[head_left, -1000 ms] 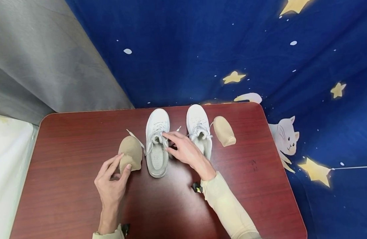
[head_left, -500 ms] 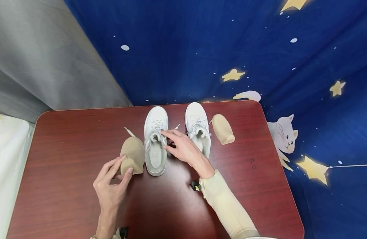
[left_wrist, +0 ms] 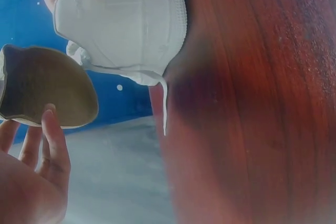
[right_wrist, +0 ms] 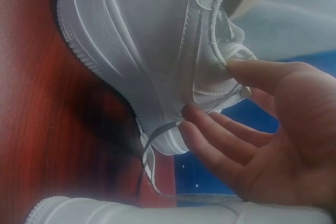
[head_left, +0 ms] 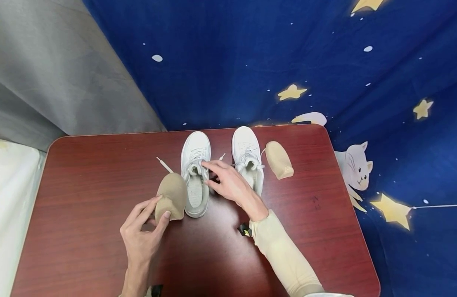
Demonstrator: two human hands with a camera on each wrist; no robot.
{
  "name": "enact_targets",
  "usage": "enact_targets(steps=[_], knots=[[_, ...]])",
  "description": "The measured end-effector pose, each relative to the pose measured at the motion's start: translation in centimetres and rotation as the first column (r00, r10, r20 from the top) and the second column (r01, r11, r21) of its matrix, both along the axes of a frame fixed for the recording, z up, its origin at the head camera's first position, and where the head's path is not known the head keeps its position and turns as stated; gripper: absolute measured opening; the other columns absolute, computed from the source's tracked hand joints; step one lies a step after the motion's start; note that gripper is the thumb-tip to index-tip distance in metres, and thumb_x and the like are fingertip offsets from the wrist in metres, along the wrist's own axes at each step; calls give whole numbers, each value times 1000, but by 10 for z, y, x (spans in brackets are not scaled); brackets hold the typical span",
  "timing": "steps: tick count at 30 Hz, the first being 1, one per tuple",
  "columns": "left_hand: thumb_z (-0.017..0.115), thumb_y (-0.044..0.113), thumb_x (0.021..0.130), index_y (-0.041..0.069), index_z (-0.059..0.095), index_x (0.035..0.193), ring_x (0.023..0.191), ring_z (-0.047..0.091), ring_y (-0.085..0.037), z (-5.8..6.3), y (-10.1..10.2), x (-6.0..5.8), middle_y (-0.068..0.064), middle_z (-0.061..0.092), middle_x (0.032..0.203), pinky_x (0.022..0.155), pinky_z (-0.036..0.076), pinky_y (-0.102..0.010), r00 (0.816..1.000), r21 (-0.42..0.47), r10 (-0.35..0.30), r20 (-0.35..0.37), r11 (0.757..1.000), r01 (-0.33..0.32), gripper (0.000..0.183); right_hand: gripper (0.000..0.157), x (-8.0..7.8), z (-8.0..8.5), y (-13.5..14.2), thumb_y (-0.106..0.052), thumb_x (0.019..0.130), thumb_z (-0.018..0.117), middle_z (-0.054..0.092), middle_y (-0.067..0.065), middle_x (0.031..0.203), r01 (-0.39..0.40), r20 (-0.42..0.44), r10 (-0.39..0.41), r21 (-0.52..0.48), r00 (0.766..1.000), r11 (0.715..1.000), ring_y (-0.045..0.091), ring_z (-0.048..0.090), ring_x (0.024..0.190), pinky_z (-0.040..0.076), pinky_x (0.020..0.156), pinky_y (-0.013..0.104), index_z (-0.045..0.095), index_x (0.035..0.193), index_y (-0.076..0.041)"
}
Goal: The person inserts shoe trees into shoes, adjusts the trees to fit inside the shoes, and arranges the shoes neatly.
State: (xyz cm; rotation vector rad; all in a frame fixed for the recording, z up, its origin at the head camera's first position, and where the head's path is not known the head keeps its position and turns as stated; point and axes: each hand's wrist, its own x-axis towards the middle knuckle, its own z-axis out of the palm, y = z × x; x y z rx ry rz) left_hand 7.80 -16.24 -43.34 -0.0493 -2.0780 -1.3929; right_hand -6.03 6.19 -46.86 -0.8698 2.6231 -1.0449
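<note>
My left hand (head_left: pixel 143 235) holds a beige, toe-shaped shoe insert (head_left: pixel 174 194) by its near end. In the left wrist view the insert (left_wrist: pixel 58 90) looks hollow, and my thumb presses against it. It is raised just left of a white laced sneaker (head_left: pixel 196 144), overlapping its edge in the head view. My right hand (head_left: pixel 230 183) rests its fairly straight fingers on that sneaker's right side. In the right wrist view my thumb touches the collar of the sneaker (right_wrist: pixel 152 40) and other fingertips lie near its lace.
A second white sneaker (head_left: pixel 245 140) stands to the right, partly behind my right hand. Beside it a second beige insert (head_left: pixel 279 160) lies on the red-brown table (head_left: pixel 91 177). Loose lace ends (head_left: pixel 164 164) trail on the table. Blue and grey curtains hang behind.
My left hand has carried the insert rightward and slightly nearer, closer to the left sneaker. My right hand stays at the sneaker's side.
</note>
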Motion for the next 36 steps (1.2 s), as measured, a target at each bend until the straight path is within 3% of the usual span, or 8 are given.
enact_targets(steps=[10,21,27,36], knots=[[76,-7,70,-8,74,102,73,58,-1,7,3,6,-20,70,94,58,44,-10,1000,-11,1,-20,1000,-1,32,57,4,-4,-1,-22,92,71,56,3,136,-3,17,3,-13,1000,1000,16,68,101,51,90,29,51,146,-16],[77,-5,72,-8,74,104,76,60,-1,12,10,7,-20,70,97,59,47,-9,997,-3,-65,-30,998,65,33,57,0,-2,1,-21,93,70,55,2,137,2,4,-1,-9,1000,1000,16,68,102,51,90,28,51,146,-18],[77,-3,72,-8,74,103,80,61,-2,10,13,6,-19,70,97,58,47,-11,996,-7,-85,-37,996,85,32,57,0,-3,2,-21,93,70,55,1,137,-1,7,1,-2,1000,1000,15,68,102,50,90,28,50,146,-18],[80,0,72,-6,75,104,73,58,-1,3,17,6,-19,70,100,57,45,-13,995,-22,-95,-20,995,94,32,57,0,-3,2,-22,93,70,55,2,137,1,2,-1,15,1000,1000,13,67,102,50,91,28,50,147,-19]])
